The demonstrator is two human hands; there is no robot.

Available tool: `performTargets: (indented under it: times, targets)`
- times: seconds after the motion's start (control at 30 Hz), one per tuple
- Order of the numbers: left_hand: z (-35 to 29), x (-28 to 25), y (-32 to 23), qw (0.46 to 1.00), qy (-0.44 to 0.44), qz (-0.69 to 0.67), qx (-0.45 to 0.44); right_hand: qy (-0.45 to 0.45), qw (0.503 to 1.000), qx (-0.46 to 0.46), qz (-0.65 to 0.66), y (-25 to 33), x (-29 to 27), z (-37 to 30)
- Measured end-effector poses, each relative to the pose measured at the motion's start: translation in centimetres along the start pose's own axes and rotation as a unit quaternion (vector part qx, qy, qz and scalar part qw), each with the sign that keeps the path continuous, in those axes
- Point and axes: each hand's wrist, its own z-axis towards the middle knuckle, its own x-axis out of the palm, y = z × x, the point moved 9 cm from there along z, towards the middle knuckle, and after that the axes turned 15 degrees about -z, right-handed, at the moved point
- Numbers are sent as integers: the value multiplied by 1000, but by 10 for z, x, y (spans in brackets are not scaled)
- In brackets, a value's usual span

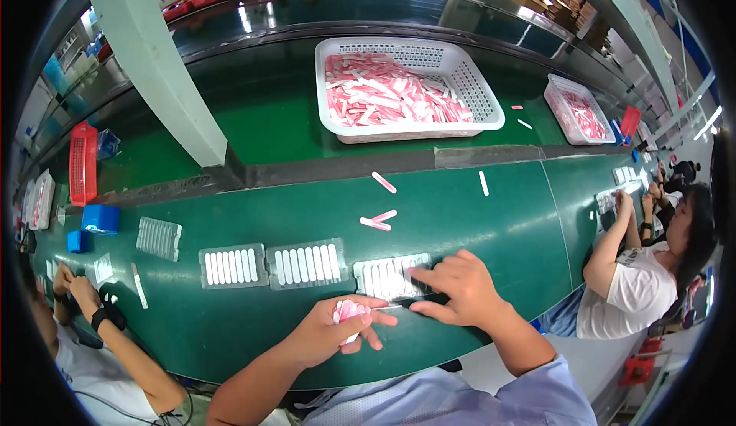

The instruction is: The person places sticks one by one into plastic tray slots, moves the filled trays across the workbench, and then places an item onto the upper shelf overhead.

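Observation:
My left hand (pixel 318 335) is closed around a bunch of flat pink-and-white strips (pixel 347 311) with rounded ends, like small nail files. Fingers apart, my right hand (pixel 466 292) reaches over the right end of a clear plastic tray (pixel 358 279), its index finger at the strips in it and its thumb low by the near edge. White strips lie side by side in that tray; glare hides part of it. Two more filled trays, a middle one (pixel 307 284) and a left one (pixel 265 266), sit in a row to its left.
A clear tray with no strips (pixel 159 239) lies farther left. Loose strips (pixel 383 182) are scattered ahead. Behind a raised ledge (pixel 345 167) stands a white basket (pixel 414 129) heaped with strips. A grey post (pixel 165 73) rises at left. Co-workers sit on both sides.

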Motion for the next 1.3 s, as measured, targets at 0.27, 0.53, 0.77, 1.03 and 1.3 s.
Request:
performTargets:
  times: [0.27,0.53,0.77,1.03,1.3]
  targets:
    - [-1,5,-3,990,2,89,105,227,884,196,359,13,47,-12]
    - [-5,9,-13,982,-3,98,161,99,893,234,371,-10,33,-25]
    - [-2,7,-7,985,18,101,137,79,940,153,294,9,18,-10]
    - [1,-18,-10,990,-50,-42,125,93,932,184,299,-14,21,-18]
    - [2,-3,-8,985,17,-158,64,110,885,246,380,-65,39,-14]
